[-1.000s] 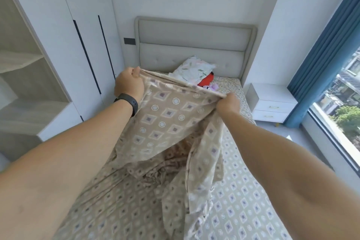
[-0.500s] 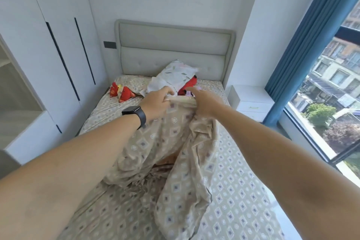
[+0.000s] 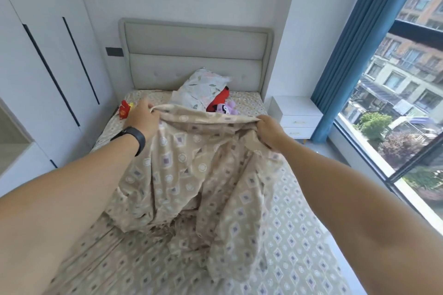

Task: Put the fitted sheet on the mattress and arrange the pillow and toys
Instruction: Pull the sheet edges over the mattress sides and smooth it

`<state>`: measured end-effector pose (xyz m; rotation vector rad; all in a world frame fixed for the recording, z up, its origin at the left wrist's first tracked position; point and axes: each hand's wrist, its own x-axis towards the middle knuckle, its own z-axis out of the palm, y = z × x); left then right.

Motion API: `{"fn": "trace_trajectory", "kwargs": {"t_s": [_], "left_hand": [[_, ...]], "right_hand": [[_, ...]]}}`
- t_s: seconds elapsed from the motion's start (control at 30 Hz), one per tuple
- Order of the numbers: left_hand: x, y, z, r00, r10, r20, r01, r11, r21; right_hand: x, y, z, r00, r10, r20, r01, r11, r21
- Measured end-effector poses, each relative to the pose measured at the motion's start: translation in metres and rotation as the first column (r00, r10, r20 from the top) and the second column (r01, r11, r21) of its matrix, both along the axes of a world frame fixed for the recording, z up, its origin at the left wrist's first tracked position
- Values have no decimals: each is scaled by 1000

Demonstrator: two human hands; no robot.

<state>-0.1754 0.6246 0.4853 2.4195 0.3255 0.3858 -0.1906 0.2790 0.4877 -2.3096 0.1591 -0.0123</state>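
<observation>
The left hand (image 3: 141,116) and right hand (image 3: 269,130) are spreading apart again, stretching the sheet (image 3: 191,163) edge wide.

You have one view only, head-worn and wide-angle, so no overlap with a second view. It stands at the foot of the bed (image 3: 299,235), facing along it toward the headboard (image 3: 196,55) and tilted down. Both forearms enter from the bottom corners, very near the lens. Wardrobe (image 3: 43,55) bounds the left edge, window (image 3: 407,93) the right; straight lines bow outward.
</observation>
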Motion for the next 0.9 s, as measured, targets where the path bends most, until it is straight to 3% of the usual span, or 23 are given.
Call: {"fn": "trace_trajectory", "kwargs": {"t_s": [0.1, 0.17, 0.23, 0.3, 0.43, 0.5, 0.63, 0.7, 0.83, 0.9], "left_hand": [[-13, -10, -14, 997, 63, -39, -52, 967, 250], [-26, -35, -22, 988, -137, 72, 104, 934, 340], [-42, -72, -30, 904, -418, 84, 393, 894, 217], [-57, -104, -35, 829, -556, 58, 547, 829, 119], [-65, -122, -35, 854, -476, 211, 491, 871, -23], [-63, -115, -34, 849, -447, 282, 463, 886, 11], [-51, -101, -37, 908, -330, 259, 350, 936, -35], [-48, -101, -37, 924, -338, 179, 351, 935, -44], [-46, -101, -36, 928, -366, 71, 370, 929, -36], [-39, -95, -37, 942, -333, 42, 335, 939, -74]], "right_hand": [[-1, 27, 35, 992, 79, -98, -39, 935, 354], [3, 41, 44, 976, 150, -160, -61, 887, 458], [6, 53, 43, 962, 187, -196, -72, 874, 480], [7, 64, 39, 951, 203, -233, -60, 861, 505], [-1, 70, 32, 913, 325, -248, -76, 731, 678], [-6, 61, 26, 884, 408, -231, -120, 673, 730], [-28, 48, -6, 750, 515, -415, -351, 842, 411], [-39, 55, -24, 766, 453, -457, -390, 892, 230], [-23, 47, -41, 924, 331, -193, -370, 901, -226], [-15, 29, -38, 965, 260, -26, -257, 927, -272]]}}
